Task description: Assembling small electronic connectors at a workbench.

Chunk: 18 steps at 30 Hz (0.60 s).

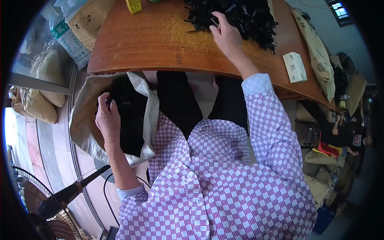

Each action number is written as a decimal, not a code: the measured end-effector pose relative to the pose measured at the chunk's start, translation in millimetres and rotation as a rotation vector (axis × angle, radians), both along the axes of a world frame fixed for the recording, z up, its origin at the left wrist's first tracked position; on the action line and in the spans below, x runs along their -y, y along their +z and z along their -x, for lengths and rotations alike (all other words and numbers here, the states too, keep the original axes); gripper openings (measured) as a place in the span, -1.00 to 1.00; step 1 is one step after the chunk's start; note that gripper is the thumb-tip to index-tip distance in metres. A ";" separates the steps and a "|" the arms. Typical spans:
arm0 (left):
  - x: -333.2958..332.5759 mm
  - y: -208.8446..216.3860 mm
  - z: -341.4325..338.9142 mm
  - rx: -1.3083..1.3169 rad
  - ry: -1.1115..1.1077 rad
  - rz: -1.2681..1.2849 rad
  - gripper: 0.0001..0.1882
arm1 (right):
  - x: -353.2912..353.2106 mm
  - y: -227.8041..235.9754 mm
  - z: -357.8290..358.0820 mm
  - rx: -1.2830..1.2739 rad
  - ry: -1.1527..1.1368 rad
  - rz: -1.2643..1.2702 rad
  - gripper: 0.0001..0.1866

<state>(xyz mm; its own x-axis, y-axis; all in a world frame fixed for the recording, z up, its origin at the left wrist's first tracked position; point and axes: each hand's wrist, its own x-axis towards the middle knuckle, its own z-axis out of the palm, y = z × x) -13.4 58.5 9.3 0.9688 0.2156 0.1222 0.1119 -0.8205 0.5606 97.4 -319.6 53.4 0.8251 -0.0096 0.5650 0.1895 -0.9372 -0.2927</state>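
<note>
A: Where do we have everything?

B: With the middle of our view as the clock's centre, the heap of black pieces (252,22) lies on the wooden desk (140,44) at one o'clock. The pale woven sack (151,116) gapes below the desk's edge at nine, with black contents (134,124) inside.

A: And our fingers?

B: Our right hand (229,39) is over the heap's near left side, thumb and forefinger curled toward each other around what looks like a slim piece; whether they grip it, we can't tell. Our left hand (108,122) is at the sack's mouth, its thumb and forefinger bent with a gap between. Against all that black, we can't tell if they hold anything.

A: How do we handle these well?

B: We'd do best starting at the heap's seven-o'clock fringe, where the pieces look looser. Thin ends poke out there and could tangle, so we should pinch one by its body and lift it straight up.

A: And on the sack side?

B: We should work low, inside the rim, so nothing drops wide. The rim flops over at its own one o'clock; folding that back would give us fewer snags.
</note>
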 end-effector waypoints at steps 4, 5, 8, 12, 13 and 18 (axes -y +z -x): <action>-1.9 -9.8 6.9 0.191 -0.079 -0.029 -0.62 | 13.9 -4.8 -25.1 0.002 0.085 0.215 -0.67; 4.4 -7.8 6.6 0.183 -0.109 0.044 -0.61 | 15.7 -5.7 -27.7 -0.052 0.126 0.230 -0.70; 29.2 3.1 4.5 0.227 -0.166 0.163 -0.64 | 21.2 -10.5 -32.6 0.048 0.149 0.079 -0.78; 61.5 16.3 5.1 0.248 -0.272 0.340 -0.70 | 11.0 -5.6 -7.4 0.020 0.230 -0.257 -0.86; 69.0 16.1 5.5 0.251 -0.303 0.434 -0.73 | 7.6 -1.3 2.5 -0.122 0.254 -0.548 -0.88; 115.8 29.0 2.3 0.112 -0.453 0.691 -0.75 | 5.0 3.2 42.8 -0.288 0.302 -1.085 -0.83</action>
<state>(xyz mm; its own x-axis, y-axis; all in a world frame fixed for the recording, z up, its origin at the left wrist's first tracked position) -15.7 -57.3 38.4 0.9697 -0.1301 0.2066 -0.2330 -0.2401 0.9424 54.6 -324.6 56.6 0.9730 -0.1546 0.1715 0.1580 -0.0957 -0.9828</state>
